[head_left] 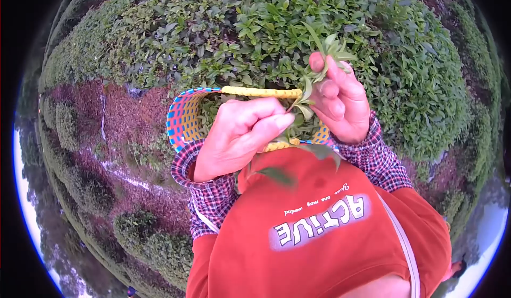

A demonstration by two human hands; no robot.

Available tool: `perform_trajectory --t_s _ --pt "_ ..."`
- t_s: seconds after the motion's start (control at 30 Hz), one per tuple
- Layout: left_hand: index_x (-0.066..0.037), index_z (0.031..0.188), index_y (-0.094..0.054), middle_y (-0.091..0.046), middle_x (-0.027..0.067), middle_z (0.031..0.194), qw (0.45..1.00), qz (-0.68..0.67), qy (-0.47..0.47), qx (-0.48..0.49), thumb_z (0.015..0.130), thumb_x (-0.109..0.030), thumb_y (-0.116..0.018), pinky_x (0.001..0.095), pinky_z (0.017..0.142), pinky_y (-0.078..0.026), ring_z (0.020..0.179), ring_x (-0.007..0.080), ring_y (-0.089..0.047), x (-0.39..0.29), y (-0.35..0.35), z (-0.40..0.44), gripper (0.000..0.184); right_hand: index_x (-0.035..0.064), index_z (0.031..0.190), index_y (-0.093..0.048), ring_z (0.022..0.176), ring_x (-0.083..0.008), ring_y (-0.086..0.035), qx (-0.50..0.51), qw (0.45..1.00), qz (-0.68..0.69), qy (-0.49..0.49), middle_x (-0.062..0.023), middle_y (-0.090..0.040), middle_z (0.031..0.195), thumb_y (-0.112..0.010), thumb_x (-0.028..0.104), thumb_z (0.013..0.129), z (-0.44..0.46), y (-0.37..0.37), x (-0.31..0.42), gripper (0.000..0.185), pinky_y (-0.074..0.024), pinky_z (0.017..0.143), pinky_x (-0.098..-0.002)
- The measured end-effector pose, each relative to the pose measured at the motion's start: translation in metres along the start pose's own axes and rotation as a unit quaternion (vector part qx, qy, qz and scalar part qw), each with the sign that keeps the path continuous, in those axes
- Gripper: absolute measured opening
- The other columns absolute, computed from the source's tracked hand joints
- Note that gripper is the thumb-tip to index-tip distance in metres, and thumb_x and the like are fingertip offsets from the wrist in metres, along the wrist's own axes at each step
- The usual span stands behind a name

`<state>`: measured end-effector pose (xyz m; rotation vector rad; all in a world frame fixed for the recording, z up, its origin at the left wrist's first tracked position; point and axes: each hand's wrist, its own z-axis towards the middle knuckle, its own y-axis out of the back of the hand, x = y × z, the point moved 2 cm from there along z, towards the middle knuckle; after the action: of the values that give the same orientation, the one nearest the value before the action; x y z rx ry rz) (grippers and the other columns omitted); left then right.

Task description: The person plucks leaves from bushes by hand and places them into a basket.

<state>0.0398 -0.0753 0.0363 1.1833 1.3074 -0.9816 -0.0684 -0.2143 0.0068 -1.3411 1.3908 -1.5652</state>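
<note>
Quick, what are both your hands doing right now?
Left hand: closed, fingertips by the stem ends; can't tell if it's gripping them.
Right hand: curled shut, holding leafy sprigs.

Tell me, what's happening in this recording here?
A person in a red top holds leafy sprigs in the right hand, with the left hand closed beside their lower end. The hands are over a woven basket with leaves inside, in front of dense green bushes. Blurred leaves show below the left hand.
</note>
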Motion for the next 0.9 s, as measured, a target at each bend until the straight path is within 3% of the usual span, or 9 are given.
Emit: perform_trajectory --t_s 0.07,0.33,0.4,0.47,0.53,0.57,0.73,0.83,0.9 --pt "0.002 0.064 -0.051 -0.043 0.0002 0.047 0.994 -0.094 0.015 0.058 0.086 -0.013 -0.048 0.0234 0.039 -0.031 0.041 0.0059 -0.039 0.01 0.005 -0.009 0.026 0.0018 0.094 -0.054 0.053 -0.0033 -0.048 -0.003 0.979 0.195 0.056 0.0012 -0.052 0.063 -0.048 0.019 0.089 0.005 0.009 0.016 0.018 -0.0411 0.047 -0.0165" --pt "-0.002 0.052 -0.042 -0.046 0.0025 0.045 0.983 -0.133 0.123 -0.024 0.08 -0.018 -0.051 0.021 0.03 -0.025 0.03 0.0055 -0.036 0.061 0.012 -0.081 0.034 -0.0079 0.085 -0.054 0.04 -0.0144 -0.051 -0.128 0.879 -0.406 0.214 -0.0052 -0.052 0.052 -0.051 0.012 0.085 -0.041 0.036 0.045 0.02 -0.0415 0.041 -0.0233" --pt "0.0 0.053 -0.048 -0.047 0.0027 0.045 0.979 -0.164 0.117 -0.026 0.078 -0.017 -0.053 0.0206 0.029 -0.022 0.03 0.0057 -0.035 0.103 0.012 -0.121 0.03 -0.0076 0.094 -0.055 0.041 -0.0141 -0.052 -0.104 0.785 -0.578 0.198 -0.0062 -0.054 0.053 -0.053 0.016 0.085 -0.062 0.062 0.041 0.026 -0.0433 0.043 -0.0249" --pt "0.001 0.058 -0.055 -0.049 0.0031 0.046 0.933 -0.17 0.316 -0.011 0.076 -0.017 -0.055 0.0219 0.032 -0.027 0.034 0.0062 -0.039 0.134 0.008 -0.154 0.025 -0.0007 0.105 -0.056 0.04 -0.0196 -0.052 0.028 0.652 -0.758 0.013 -0.0093 -0.056 0.055 -0.057 0.021 0.082 -0.069 0.117 0.016 0.032 -0.0448 0.046 -0.0278" --pt "-0.001 0.053 -0.056 -0.055 0.0051 0.048 0.933 0.053 0.355 -0.036 0.07 -0.022 -0.058 0.0278 0.036 -0.038 0.037 0.014 -0.048 0.2 0.002 -0.2 0.027 0.0073 0.108 -0.058 0.043 -0.019 -0.054 0.075 0.352 -0.932 -0.044 -0.0112 -0.056 0.053 -0.061 0.022 0.078 -0.075 0.145 0.008 0.033 -0.0426 0.041 -0.028" --pt "-0.001 0.054 -0.056 -0.055 0.006 0.049 0.924 0.116 0.36 -0.057 0.069 -0.022 -0.058 0.0291 0.037 -0.038 0.039 0.0159 -0.049 0.227 -0.002 -0.221 0.026 0.0115 0.107 -0.059 0.044 -0.0247 -0.054 0.013 0.443 -0.894 -0.072 -0.0134 -0.054 0.053 -0.063 0.023 0.075 -0.074 0.152 0.01 0.034 -0.0429 0.045 -0.0322" --pt "-0.002 0.059 -0.056 -0.054 0.0105 0.051 0.815 0.426 0.358 -0.162 0.066 -0.019 -0.059 0.0356 0.044 -0.041 0.048 0.0253 -0.054 0.282 -0.008 -0.27 0.019 0.0112 0.103 -0.061 0.063 -0.0275 -0.059 0.016 0.45 -0.887 -0.106 -0.0143 -0.061 0.073 -0.064 0.02 0.072 -0.056 0.156 0.021 0.032 -0.0463 0.058 -0.0368" --pt "-0.002 0.061 -0.056 -0.056 0.0149 0.06 0.849 0.399 0.279 -0.207 0.064 -0.02 -0.067 0.0381 0.056 -0.045 0.059 0.0303 -0.055 0.254 -0.032 -0.23 0.021 0.0103 0.096 -0.064 0.055 -0.025 -0.059 0.1 0.536 -0.836 -0.056 -0.0127 -0.063 0.069 -0.067 0.022 0.069 -0.046 0.151 0.028 0.029 -0.0474 0.055 -0.035" --pt "0.0 0.066 -0.056 -0.056 0.0155 0.067 0.89 0.318 0.193 -0.264 0.064 -0.02 -0.07 0.0379 0.066 -0.044 0.07 0.0308 -0.055 0.243 -0.046 -0.21 0.024 0.0082 0.115 -0.052 0.056 -0.0182 -0.059 -0.048 0.579 -0.809 -0.088 -0.0101 -0.063 0.069 -0.068 0.025 0.07 -0.028 0.16 0.053 0.051 -0.0473 0.055 -0.0317"
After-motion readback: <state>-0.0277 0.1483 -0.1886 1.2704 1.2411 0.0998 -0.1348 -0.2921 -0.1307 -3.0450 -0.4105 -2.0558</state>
